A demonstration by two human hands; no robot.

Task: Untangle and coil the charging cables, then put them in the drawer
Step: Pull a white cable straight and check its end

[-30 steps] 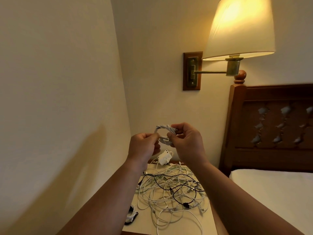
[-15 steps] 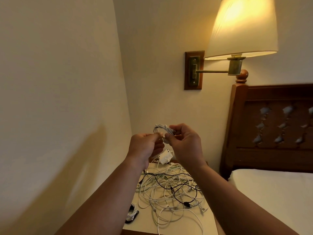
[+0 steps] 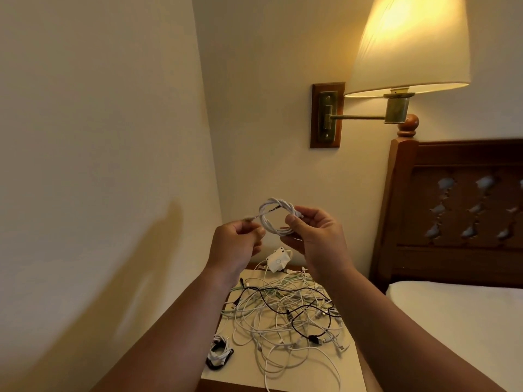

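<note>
White coil (image 3: 278,220) up over desk (image 3: 249,372) tangle (image 3: 283,312), right grip (image 3: 314,236) pinching the loops, left grip (image 3: 235,241) pinching the loose tail: slack in either pinch likely springs the loops open, dropping them into the heap.

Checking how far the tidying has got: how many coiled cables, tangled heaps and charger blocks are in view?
Coiled cables: 2, the held coil between the left hand and right hand, the lying coil on the nightstand
Tangled heap: 1
Charger block: 1
Total: 4
</note>
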